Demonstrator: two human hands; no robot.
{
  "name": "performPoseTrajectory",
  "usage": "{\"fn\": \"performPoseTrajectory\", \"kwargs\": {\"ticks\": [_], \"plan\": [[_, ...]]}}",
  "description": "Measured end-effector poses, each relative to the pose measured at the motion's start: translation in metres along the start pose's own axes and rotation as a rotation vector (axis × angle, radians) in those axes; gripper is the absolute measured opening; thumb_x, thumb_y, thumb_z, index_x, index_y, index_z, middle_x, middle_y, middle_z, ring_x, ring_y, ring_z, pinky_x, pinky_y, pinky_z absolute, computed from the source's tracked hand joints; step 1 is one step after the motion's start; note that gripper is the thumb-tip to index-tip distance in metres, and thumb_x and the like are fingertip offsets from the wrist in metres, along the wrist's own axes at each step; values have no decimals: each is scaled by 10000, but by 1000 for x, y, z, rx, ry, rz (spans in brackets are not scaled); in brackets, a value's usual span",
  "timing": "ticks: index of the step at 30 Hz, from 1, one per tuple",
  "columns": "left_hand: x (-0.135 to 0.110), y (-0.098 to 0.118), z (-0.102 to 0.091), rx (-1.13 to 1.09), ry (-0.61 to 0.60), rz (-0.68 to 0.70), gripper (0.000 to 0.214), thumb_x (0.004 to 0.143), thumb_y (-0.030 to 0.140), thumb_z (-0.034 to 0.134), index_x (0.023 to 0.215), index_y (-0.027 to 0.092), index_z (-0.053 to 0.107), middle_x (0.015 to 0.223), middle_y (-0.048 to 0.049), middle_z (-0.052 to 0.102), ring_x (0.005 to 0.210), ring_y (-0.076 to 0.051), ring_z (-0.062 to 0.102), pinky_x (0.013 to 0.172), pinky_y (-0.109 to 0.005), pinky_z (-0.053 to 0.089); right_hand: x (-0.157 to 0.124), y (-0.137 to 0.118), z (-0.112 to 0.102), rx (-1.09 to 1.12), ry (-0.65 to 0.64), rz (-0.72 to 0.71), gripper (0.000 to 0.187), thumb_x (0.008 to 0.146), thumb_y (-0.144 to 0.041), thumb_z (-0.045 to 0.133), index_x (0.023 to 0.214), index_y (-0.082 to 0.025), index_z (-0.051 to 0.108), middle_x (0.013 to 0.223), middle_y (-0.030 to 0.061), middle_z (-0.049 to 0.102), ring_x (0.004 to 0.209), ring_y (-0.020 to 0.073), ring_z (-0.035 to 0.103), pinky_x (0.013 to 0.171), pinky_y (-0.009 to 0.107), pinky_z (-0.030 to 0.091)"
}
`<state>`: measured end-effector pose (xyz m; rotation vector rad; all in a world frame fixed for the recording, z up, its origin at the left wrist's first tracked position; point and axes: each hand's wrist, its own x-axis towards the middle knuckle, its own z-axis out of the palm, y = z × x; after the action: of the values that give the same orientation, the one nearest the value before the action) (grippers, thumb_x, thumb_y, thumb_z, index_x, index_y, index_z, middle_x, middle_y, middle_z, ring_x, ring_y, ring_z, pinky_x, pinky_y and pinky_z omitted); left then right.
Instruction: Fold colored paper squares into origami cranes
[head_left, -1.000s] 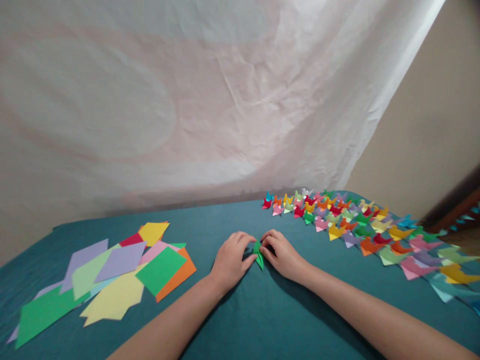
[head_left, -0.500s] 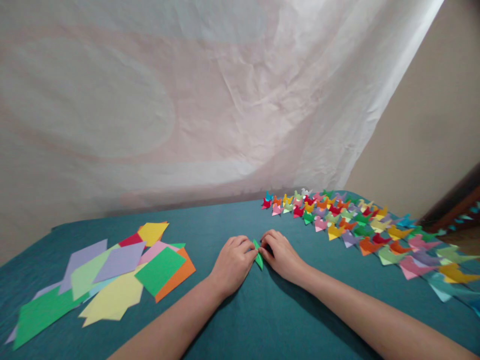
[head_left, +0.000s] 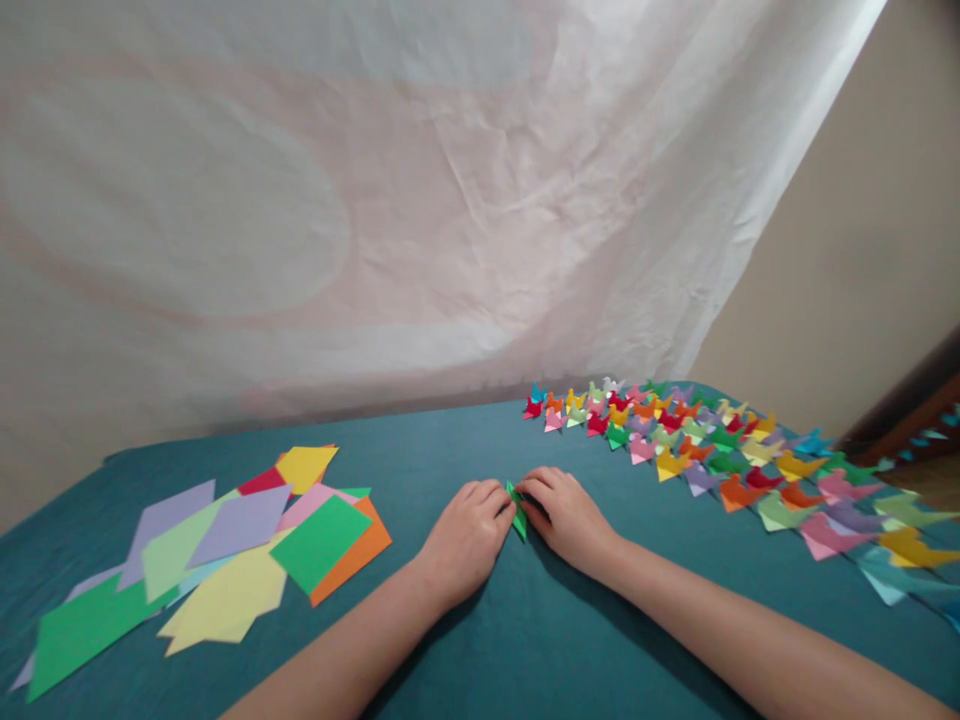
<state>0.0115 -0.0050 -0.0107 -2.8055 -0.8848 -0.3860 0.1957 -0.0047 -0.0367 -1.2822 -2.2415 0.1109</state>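
Observation:
A small folded green paper piece (head_left: 516,510) lies on the teal cloth (head_left: 465,440) in the middle. My left hand (head_left: 466,535) is curled, its fingertips pressing the paper's left side. From the right, my right hand (head_left: 564,510) pinches the same piece with bent fingers. Most of the paper is hidden between the two hands; only a narrow pointed strip shows.
Loose flat paper sheets (head_left: 225,545) in green, yellow, purple, orange and red are spread at the left. Several rows of small folded paper figures (head_left: 705,450) in many colours run along the right side. A creased white sheet (head_left: 420,200) hangs behind the table.
Both hands have slid slightly toward me and closed in on the green piece. Less of the paper shows between them now.

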Motion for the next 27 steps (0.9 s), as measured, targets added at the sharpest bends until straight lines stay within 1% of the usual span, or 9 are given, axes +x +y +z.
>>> {"fn": "performPoseTrajectory", "kwargs": {"ticks": [4, 8, 16, 24, 27], "plan": [[0, 2, -2, -3, -15, -7, 231, 909, 143, 428, 1099, 140, 560, 1042, -99, 592, 1030, -230, 504, 880, -387, 416, -3, 0, -1, -34, -21, -50, 232, 895, -181, 476, 1081, -217, 609, 1017, 72, 608, 944, 209, 525, 801, 337, 408], [0, 3, -3, 6, -42, -18, 241, 906, 133, 413, 1100, 128, 555, 1040, -107, 596, 1028, -233, 514, 885, -392, 418, -4, -1, -1, -91, -29, -74, 262, 901, -182, 463, 1111, -221, 614, 1039, 81, 612, 968, 217, 522, 800, 341, 404], [-1, 9, -8, 64, -140, -21, 284, 874, 105, 410, 1123, 89, 545, 1081, -130, 599, 1040, -248, 521, 891, -384, 426, -3, -4, -4, -149, -59, -84, 267, 898, -168, 464, 1112, -216, 615, 1063, 76, 606, 967, 204, 518, 803, 328, 395], [0, 14, -10, 102, -168, -39, 305, 875, 100, 384, 1139, 89, 537, 1078, -127, 604, 1018, -239, 529, 873, -366, 435, -2, -5, -6, -166, -99, -85, 272, 878, -153, 468, 1097, -204, 621, 1094, 80, 596, 986, 214, 508, 828, 338, 388], [0, 15, -10, 107, -174, -37, 313, 875, 108, 390, 1155, 86, 528, 1080, -129, 601, 1019, -239, 524, 870, -363, 434, -2, -7, -7, -181, -111, -77, 312, 858, -134, 475, 1131, -207, 608, 1108, 82, 591, 992, 220, 504, 830, 346, 386]]}}
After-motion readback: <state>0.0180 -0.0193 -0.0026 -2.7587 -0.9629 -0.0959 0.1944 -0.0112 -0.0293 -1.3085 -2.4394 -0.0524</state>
